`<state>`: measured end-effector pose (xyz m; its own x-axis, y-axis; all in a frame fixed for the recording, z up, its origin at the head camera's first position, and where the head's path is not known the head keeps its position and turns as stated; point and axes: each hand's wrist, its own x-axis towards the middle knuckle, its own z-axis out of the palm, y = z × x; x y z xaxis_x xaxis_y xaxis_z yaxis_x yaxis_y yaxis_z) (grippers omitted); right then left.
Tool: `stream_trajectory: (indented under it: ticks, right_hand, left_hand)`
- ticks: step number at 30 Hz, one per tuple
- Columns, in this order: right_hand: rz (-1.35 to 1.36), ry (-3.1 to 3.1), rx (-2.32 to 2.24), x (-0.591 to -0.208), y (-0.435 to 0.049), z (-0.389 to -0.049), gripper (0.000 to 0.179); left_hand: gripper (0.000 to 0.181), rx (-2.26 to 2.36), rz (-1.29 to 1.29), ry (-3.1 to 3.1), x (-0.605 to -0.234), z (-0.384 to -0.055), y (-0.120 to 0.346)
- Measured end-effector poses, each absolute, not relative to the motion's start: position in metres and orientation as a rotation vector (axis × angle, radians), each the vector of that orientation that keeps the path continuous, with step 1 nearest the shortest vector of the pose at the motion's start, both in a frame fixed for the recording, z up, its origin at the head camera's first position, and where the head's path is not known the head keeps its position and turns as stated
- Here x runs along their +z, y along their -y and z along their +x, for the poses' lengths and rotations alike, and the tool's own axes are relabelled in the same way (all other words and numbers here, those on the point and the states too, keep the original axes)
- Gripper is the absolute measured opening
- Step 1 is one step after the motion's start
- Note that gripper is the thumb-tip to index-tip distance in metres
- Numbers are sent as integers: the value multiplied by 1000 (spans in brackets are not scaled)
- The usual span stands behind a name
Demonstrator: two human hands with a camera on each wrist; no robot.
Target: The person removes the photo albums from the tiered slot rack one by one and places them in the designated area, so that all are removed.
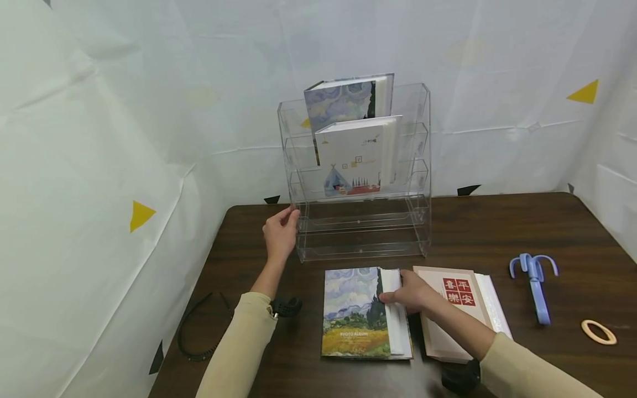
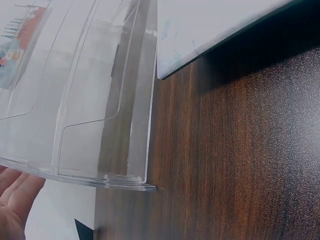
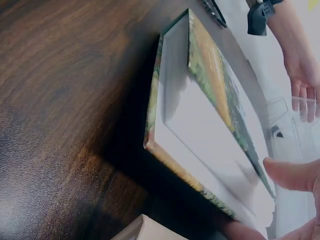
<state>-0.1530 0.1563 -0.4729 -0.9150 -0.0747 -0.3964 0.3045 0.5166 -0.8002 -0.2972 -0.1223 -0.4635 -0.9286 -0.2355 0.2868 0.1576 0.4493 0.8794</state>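
My right hand (image 1: 410, 293) grips the right edge of a photo album (image 1: 350, 315) with a painted landscape cover, thumb on top. In the right wrist view, the album's white pages (image 3: 200, 125) face the camera and a dark shadow lies beneath. My left hand (image 1: 281, 235) holds the left side of a clear tiered rack (image 1: 363, 255); the left wrist view shows its fingers (image 2: 25, 195) partly hidden at the panel. Two albums stand in the rack's upper tiers: a white one (image 1: 348, 160) in front, a painted one (image 1: 338, 105) behind.
A beige album (image 1: 433, 331) with red characters lies right of the painted one, partly under my right forearm. Farther right are a blue claw-shaped item (image 1: 537, 287) and a tan oval ring (image 1: 599, 332). A black headband (image 1: 186, 348) lies at left.
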Motion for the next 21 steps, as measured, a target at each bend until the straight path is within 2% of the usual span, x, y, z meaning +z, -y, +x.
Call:
stream_trajectory:
  ticks: [4, 9, 21]
  right_hand:
    - [84, -2519, -1180, -464, -154, -146, 90]
    - [-52, -2650, -947, -456, -151, -138, 97]
    - [-200, -2702, -919, -444, -154, -133, 82]
  left_hand:
    - [33, -1495, 71, 2345, -463, -296, 123]
    - [35, -1486, 79, 2351, -464, -296, 123]
    - [36, -1517, 65, 2340, -464, -295, 123]
